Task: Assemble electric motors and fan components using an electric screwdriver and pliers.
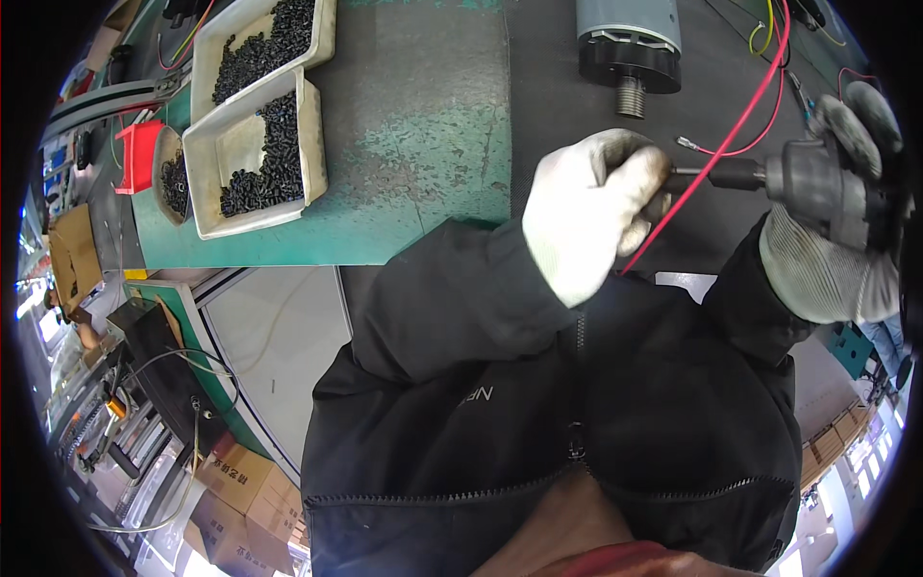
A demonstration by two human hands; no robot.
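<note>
My right hand, in a white knitted glove, is wrapped round a dark power screwdriver at the right. The tool lies level, its bit pointing left. At the bit's tip my left hand, gloved too, is closed in a pinch; its fingers hide whatever small thing is between them. A red cable runs slantwise in front of the tool. Just beyond my left hand a grey cylindrical motor lies on the dark mat, its threaded metal shaft towards me.
Two whitish bins of small black parts stand at the bench's left, beside a smaller tub and a red bin. A wire with a metal terminal lies right of the motor. Cardboard boxes stand at lower left.
</note>
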